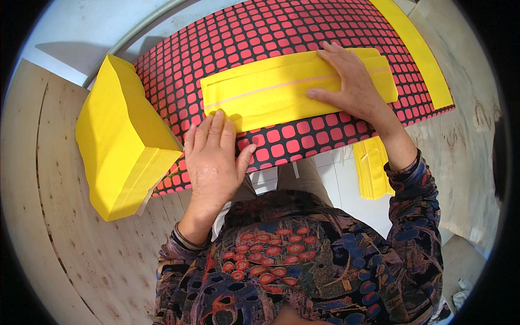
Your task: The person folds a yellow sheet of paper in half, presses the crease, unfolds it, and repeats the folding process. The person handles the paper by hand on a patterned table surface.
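A folded yellow fabric piece [268, 91] with a pale pink line along its length lies flat on a red-and-black patterned cloth [260, 36]. My left hand [213, 156] rests palm down at its near left corner, fingertips on the yellow edge and thumb out over the cloth. Farther right, my right hand [351, 81] lies spread across the piece, its thumb and fingers apart. Neither hand grips anything. Part of the right end is hidden under the right hand and wrist.
To the left stands a tall stack of yellow fabric [118, 138] on a wooden board [61, 170]. A yellow strip [414, 53] lies along the cloth's right end. Below the near edge is another folded yellow stack [371, 168]. A curved metal tube [138, 30] runs behind the cloth.
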`<state>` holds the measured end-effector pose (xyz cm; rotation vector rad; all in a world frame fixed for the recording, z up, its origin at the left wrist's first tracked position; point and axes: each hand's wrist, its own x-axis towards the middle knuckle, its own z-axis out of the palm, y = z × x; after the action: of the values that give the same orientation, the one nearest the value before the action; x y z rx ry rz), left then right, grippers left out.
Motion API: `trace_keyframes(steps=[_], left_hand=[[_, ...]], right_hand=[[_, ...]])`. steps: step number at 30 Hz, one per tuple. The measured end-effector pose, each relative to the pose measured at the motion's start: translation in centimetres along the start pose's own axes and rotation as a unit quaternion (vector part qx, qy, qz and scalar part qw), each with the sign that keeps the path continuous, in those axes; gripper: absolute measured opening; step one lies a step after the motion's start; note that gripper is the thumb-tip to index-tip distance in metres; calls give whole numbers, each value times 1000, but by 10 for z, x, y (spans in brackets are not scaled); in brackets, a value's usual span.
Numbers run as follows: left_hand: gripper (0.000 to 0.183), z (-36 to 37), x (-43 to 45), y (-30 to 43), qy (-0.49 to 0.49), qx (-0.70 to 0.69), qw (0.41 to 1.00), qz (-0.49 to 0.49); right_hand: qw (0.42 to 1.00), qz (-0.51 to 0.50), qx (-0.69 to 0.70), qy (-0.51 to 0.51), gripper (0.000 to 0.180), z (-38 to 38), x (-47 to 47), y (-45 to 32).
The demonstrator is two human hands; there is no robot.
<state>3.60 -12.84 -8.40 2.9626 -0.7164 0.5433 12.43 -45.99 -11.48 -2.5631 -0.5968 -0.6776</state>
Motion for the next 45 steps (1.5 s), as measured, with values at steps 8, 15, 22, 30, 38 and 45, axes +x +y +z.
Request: trace_keyframes(steps=[8,15,22,30,38,45], left_hand=[[68,-3,7,8,8,-16,1000,-21],[65,27,80,77,75,-202,972,91],[61,71,135,77,71,-180,979,58],[69,75,123,36,11,-85,996,19],[73,73,98,-32,-4,-50,997,-57],[74,59,94,-36,-57,63,990,-113]], right_hand=[[1000,5,-7,4,86,2,-2,0],[1000,1,-8,8,84,7,-1,5],[1000,4,-23,10,78,10,1,6],[995,35,-85,23,64,9,-11,8],[976,106,-192,-12,55,-32,-37,58],[959,128,-251,0,48,-35,-33,51]])
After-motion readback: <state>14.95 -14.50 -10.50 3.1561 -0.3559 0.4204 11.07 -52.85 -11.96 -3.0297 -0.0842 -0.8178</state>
